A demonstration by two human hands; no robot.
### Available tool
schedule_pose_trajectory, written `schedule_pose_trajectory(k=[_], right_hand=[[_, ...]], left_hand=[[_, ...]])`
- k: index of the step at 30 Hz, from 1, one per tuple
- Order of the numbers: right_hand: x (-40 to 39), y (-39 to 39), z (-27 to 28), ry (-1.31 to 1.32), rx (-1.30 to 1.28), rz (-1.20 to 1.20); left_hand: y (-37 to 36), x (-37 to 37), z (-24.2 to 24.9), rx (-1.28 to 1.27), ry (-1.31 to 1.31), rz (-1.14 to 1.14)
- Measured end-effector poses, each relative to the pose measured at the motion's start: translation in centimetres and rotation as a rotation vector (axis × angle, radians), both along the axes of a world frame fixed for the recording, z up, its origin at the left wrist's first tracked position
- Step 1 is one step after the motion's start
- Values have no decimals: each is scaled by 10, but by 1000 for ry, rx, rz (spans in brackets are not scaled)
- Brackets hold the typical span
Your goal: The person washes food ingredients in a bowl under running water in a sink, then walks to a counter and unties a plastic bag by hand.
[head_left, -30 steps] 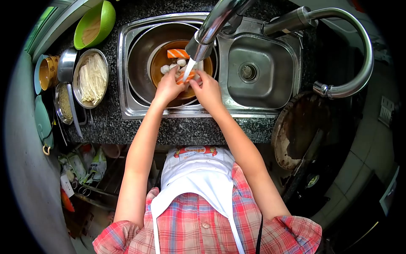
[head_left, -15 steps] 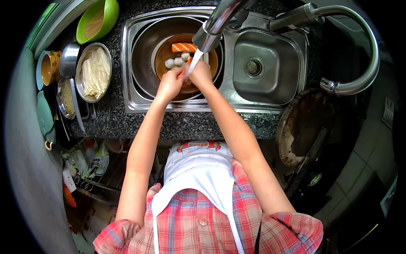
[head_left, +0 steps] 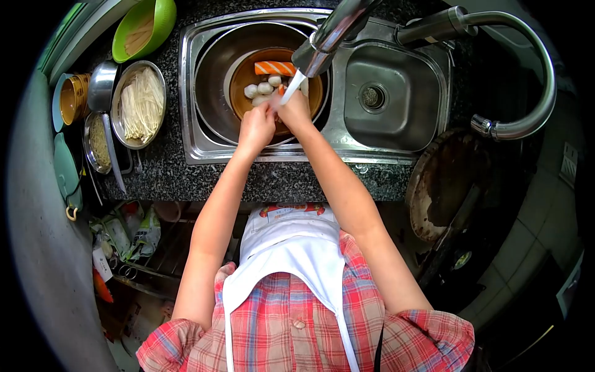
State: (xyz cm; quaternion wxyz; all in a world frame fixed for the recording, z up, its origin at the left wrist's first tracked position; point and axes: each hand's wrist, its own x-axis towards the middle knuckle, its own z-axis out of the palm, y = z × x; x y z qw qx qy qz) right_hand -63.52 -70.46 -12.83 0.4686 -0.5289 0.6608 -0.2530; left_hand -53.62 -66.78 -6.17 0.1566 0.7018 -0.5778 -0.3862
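Note:
In the left sink basin, an amber bowl [head_left: 237,102] sits inside a large steel basin [head_left: 207,87]. White balls [head_left: 251,91] and an orange-and-white striped stick [head_left: 274,67] lie in the bowl. My right hand [head_left: 293,108] is closed under the running water, with a small orange piece [head_left: 281,90] showing at its fingers. Close beside it, my left hand [head_left: 257,128] has its fingers pinched together over the bowl's near edge. Water and blur hide what, if anything, the left fingertips hold.
A steel tap [head_left: 316,54] pours from above. To the right is a second sink basin [head_left: 392,102] and a round wooden board [head_left: 427,214]. On the left counter stand a bowl of enoki mushrooms [head_left: 141,105], a steel ladle [head_left: 104,90] and a green bowl [head_left: 162,25].
My left hand has shifted slightly right and back from the bowl's middle. The orange bit seen between the hands is no longer visible there. The tap appears a little further right.

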Motion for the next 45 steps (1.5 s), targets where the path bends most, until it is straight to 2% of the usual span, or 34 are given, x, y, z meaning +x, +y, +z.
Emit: schedule_pose_trajectory(k=[4,6,7,8,10,11,12,14,15,17,20,23,26,33,35,39,45], right_hand=[[-11,-3,33,-190,102,-77],[-17,-4,48,-467,156,-132],[-21,-6,48,-478,165,-47],[-22,-8,48,-477,167,-44],[-23,-11,56,-477,83,161],[-26,-14,61,-351,130,213],[-28,-14,59,-350,131,214],[-32,-14,55,-173,19,288],[-32,-14,54,-173,20,290],[-31,-13,53,-111,-148,282],[-32,-15,44,-73,-206,300],[-30,-16,44,-68,-216,298],[-30,-16,39,-94,-217,286],[-28,-12,37,-135,-232,230],[-29,-11,35,-142,-244,230],[-28,-10,33,-145,-204,210],[-26,-14,31,-41,-173,215]], left_hand=[[4,-9,4,78,55,88],[4,-9,-5,84,188,170],[4,-5,-14,77,248,145],[5,-6,-21,78,249,148],[5,-8,-26,96,387,246],[5,-8,-28,132,396,240],[2,-10,-22,133,397,241],[-2,-12,-10,221,599,309],[-3,-13,-13,221,599,311],[-7,-14,-19,140,552,247],[-16,-11,-22,181,567,265],[-24,-12,-5,217,458,219],[-21,-11,-23,101,429,217],[-20,-12,-22,75,436,225],[-20,-14,-11,190,485,268],[-18,-15,-9,189,460,285],[-15,-8,-6,268,571,308]])
